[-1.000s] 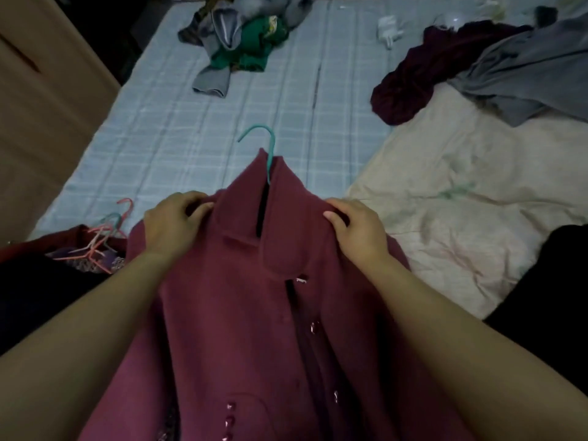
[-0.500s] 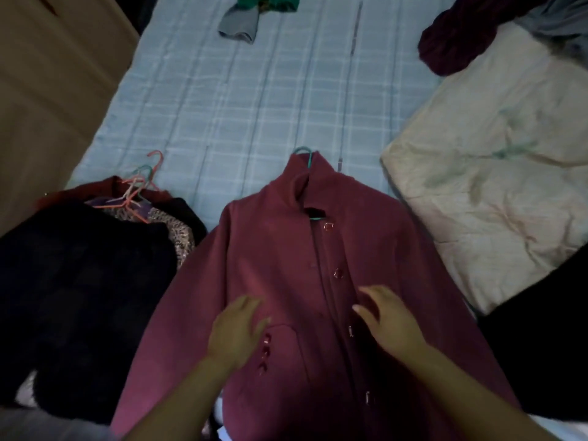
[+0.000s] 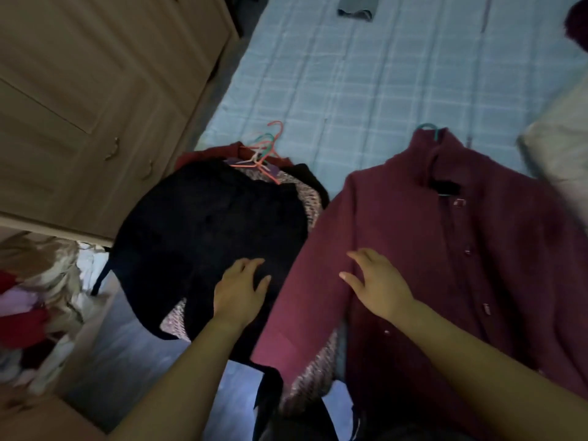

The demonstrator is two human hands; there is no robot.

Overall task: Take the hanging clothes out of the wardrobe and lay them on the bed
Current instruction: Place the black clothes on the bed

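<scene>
A maroon buttoned coat (image 3: 451, 249) lies flat on the pale blue checked bed (image 3: 366, 84), its teal hanger (image 3: 430, 128) poking out of the collar. Left of it sits a pile of hung clothes topped by a black garment (image 3: 206, 224), with pink and teal hanger hooks (image 3: 265, 148) at its top. My left hand (image 3: 240, 289) hovers with spread fingers over the black garment's lower edge. My right hand (image 3: 377, 283) is spread over the coat's left sleeve. Neither hand holds anything.
A beige wardrobe door (image 3: 95, 100) with small handles stands at the left. Below it a shelf holds crumpled clothes (image 3: 35, 300). A grey garment (image 3: 354, 9) lies at the bed's far end and a cream sheet (image 3: 563, 160) at the right edge.
I let go of the coat's shoulders after laying it flat on the bed. Both hands drew back and shifted left, and my view swung left toward the wardrobe.
</scene>
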